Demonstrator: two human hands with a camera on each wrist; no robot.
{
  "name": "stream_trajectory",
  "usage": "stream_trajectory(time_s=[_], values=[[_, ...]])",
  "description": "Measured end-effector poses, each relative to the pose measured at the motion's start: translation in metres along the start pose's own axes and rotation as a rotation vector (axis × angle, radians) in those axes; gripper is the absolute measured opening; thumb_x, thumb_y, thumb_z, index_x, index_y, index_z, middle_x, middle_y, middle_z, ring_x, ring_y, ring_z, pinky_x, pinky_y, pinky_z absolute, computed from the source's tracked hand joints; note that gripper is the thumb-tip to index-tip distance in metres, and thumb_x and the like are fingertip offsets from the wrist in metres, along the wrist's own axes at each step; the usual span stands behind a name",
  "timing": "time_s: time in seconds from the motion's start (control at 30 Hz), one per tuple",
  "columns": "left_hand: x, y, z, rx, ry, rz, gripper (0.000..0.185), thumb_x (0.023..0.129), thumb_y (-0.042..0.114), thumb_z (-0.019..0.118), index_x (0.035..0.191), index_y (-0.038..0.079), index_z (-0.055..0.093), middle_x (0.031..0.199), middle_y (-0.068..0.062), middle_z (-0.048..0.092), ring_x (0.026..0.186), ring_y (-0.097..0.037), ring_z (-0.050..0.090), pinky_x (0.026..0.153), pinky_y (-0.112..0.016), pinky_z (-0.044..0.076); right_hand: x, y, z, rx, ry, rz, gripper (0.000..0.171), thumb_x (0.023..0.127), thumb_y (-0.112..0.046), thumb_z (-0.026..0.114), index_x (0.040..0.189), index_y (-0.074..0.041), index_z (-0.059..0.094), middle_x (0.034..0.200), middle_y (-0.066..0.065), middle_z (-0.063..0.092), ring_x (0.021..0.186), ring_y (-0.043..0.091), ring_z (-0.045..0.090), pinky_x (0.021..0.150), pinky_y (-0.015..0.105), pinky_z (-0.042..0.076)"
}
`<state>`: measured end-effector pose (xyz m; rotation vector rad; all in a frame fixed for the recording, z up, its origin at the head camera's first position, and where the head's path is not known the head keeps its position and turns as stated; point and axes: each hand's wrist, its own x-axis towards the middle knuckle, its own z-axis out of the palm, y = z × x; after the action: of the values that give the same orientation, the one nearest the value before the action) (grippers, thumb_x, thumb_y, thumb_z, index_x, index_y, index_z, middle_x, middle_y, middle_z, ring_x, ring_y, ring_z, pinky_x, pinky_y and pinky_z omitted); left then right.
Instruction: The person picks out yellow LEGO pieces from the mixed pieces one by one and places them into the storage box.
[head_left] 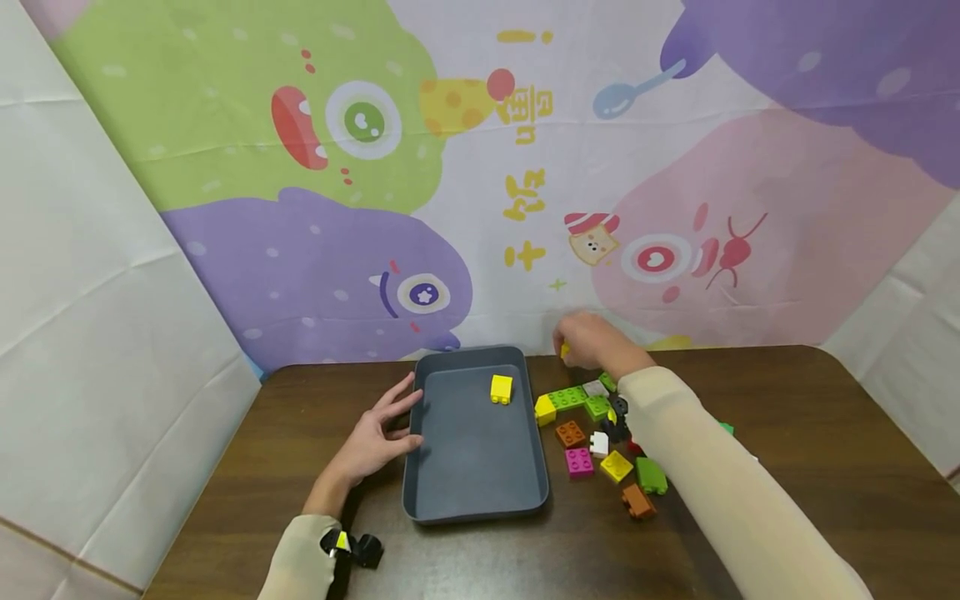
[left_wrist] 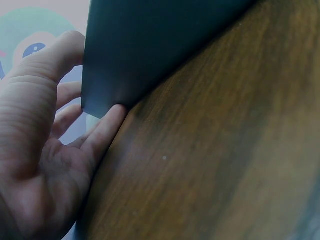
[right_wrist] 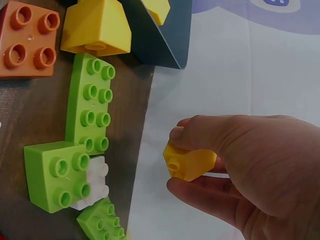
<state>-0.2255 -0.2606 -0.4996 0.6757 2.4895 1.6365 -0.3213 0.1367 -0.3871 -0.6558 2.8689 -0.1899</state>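
Note:
A dark grey tray (head_left: 480, 475) lies on the table with one yellow block (head_left: 501, 389) inside it. My left hand (head_left: 378, 433) touches the tray's left rim, fingers spread along it; in the left wrist view the fingers (left_wrist: 102, 132) lie against the tray's outer wall (left_wrist: 140, 45). Beyond the tray's far right corner, my right hand (head_left: 596, 342) pinches a yellow building block (right_wrist: 192, 162) between thumb and fingers, near the wall cloth. Just below that hand lie a long green block (right_wrist: 89, 107), a square green block (right_wrist: 55, 175) and another yellow block (right_wrist: 97, 25).
Right of the tray are scattered an orange block (head_left: 570, 433), a pink block (head_left: 579, 462), a white block (head_left: 599, 444), a yellow block (head_left: 617, 467), a green block (head_left: 651, 476) and a brown block (head_left: 638, 502). My right sleeve (head_left: 720, 467) covers part of the pile. A printed cloth (head_left: 480, 167) hangs behind the table.

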Motion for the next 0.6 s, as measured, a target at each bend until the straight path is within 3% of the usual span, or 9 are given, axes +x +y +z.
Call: stream_trajectory(time_s=[0.43, 0.6], values=[[-0.0003, -0.0014, -0.0003, -0.002, 0.000, 0.005, 0.076, 0.098, -0.002, 0.081, 0.166, -0.010, 0.047, 0.189, -0.022, 0.019, 0.168, -0.053, 0.031, 0.117, -0.056, 0.059, -0.0009, 0.0000, -0.0027, 0.007, -0.001, 0.005, 0.010, 0.100, -0.005, 0.078, 0.107, -0.007, 0.085, 0.122, 0.014, 0.080, 0.113, 0.034, 0.070, 0.108, 0.052, 0.063], [0.0000, -0.0015, -0.0004, 0.001, 0.000, 0.004, 0.076, 0.098, -0.002, 0.081, 0.166, -0.008, 0.047, 0.189, -0.022, 0.019, 0.169, -0.053, 0.031, 0.117, -0.058, 0.057, 0.0004, -0.0033, -0.0003, 0.009, -0.009, 0.012, 0.013, 0.101, -0.006, 0.079, 0.112, -0.006, 0.086, 0.122, 0.014, 0.081, 0.115, 0.034, 0.071, 0.109, 0.052, 0.063]])
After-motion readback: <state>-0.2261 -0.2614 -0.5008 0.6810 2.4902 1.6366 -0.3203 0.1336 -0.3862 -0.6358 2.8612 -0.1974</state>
